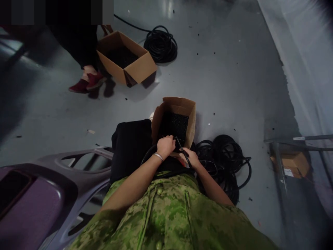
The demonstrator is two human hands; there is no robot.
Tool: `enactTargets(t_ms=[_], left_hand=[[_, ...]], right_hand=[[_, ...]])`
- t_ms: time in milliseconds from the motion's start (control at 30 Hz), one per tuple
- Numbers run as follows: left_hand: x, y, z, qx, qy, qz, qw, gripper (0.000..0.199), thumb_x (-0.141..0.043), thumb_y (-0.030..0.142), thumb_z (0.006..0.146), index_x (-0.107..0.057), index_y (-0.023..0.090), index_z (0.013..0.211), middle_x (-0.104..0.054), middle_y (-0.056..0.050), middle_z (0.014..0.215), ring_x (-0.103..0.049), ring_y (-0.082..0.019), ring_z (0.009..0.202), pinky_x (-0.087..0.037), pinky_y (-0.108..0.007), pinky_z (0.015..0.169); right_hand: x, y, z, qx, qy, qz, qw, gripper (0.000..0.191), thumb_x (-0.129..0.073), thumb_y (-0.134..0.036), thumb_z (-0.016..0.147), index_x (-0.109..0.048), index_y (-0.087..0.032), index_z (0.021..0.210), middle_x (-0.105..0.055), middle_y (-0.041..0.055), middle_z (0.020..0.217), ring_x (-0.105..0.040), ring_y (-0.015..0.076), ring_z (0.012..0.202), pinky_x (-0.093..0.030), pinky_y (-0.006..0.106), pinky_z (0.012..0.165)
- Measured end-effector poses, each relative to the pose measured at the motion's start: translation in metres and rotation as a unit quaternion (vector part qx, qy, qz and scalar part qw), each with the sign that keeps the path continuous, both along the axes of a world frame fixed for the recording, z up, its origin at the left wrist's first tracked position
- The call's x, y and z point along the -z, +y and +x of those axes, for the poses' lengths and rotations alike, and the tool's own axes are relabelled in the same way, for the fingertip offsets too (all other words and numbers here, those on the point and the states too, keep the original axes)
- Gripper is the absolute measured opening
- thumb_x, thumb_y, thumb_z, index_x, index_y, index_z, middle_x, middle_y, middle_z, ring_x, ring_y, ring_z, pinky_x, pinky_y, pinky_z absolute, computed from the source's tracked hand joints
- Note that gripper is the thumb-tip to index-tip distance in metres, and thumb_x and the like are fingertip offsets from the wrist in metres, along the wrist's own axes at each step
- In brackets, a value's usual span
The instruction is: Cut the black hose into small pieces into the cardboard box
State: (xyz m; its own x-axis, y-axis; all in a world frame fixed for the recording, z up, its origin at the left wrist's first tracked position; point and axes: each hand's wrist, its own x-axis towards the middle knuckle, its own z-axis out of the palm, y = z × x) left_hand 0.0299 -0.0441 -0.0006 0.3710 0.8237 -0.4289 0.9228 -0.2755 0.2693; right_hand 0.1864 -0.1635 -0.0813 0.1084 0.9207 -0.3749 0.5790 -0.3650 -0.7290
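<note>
Our right hand (193, 159) grips a thin black cable (185, 155); our left hand (165, 146) curls by its tip, pinch unclear. Keeping both close, beside the open carton (191, 122), steadies it.

Before me on the floor (229, 104) stands the near carton (191, 128), small pieces (179, 122) inside. Just right of it lies a cable heap (227, 152); a chair (58, 161) is at my near left. Far left is another carton (142, 69), a person's shoes (88, 83) to its left, a cable coil (161, 47) to its right. Far to my right, a third carton (292, 164) sits by a metal frame (316, 138).
</note>
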Motion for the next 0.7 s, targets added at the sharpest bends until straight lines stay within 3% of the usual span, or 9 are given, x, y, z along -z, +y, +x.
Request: enactTargets(t_ms=[233, 500, 700], left_hand=[[0.002, 0.000, 0.001, 0.002, 0.008, -0.009, 1.000, 0.037, -0.041, 0.034, 0.099, -0.068, 0.016, 0.116, -0.073, -0.015, 0.109, -0.072, -0.027, 0.097, -0.054, -0.035, 0.082], [0.005, -0.003, 0.004, 0.017, 0.000, -0.017, 1.000, 0.035, -0.041, 0.033, 0.099, -0.068, 0.015, 0.113, -0.073, -0.015, 0.108, -0.072, -0.027, 0.095, -0.054, -0.034, 0.080], [-0.003, 0.008, 0.022, 0.040, -0.032, 0.003, 0.999, 0.033, -0.043, 0.031, 0.099, -0.067, 0.013, 0.113, -0.072, -0.015, 0.113, -0.070, -0.026, 0.103, -0.052, -0.032, 0.084]], right_hand=[[-0.007, 0.005, -0.006, -0.014, -0.031, -0.020, 0.999, 0.034, -0.061, -0.046, 0.088, -0.071, -0.031, 0.116, -0.077, -0.0009, 0.098, -0.071, 0.0210, 0.089, -0.052, 0.027, 0.077], [-0.002, 0.003, -0.001, -0.012, -0.001, 0.018, 1.000, 0.032, -0.061, -0.045, 0.088, -0.071, -0.029, 0.114, -0.074, -0.0009, 0.087, -0.069, 0.0179, 0.073, -0.051, 0.024, 0.066], [0.004, -0.003, 0.003, 0.034, 0.069, 0.041, 0.996, 0.039, -0.059, -0.044, 0.089, -0.067, -0.023, 0.121, -0.069, -0.0015, 0.072, -0.063, 0.0149, 0.059, -0.051, 0.024, 0.062]])
